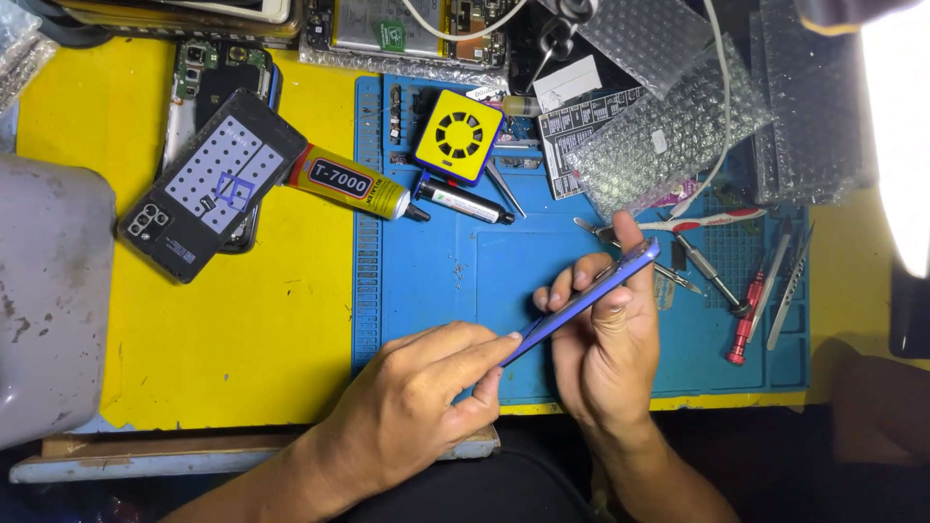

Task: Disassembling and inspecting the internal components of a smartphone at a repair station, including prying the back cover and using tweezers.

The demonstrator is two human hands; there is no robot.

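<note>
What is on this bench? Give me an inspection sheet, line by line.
Surface: blue mat on a yellow top.
Job's things: blue phone held edge-on above the mat.
Clutter: glue tube, yellow fan, black pen tool, opened phone, red screwdriver, tweezers, bubble wrap, circuit boards at the back.
Hands: left hand pinches the phone's lower end; right hand grips its upper part.
Cables: white cable runs over the bubble wrap.
Surroundings: grey box at the left, bright lamp glare at the right.
</note>
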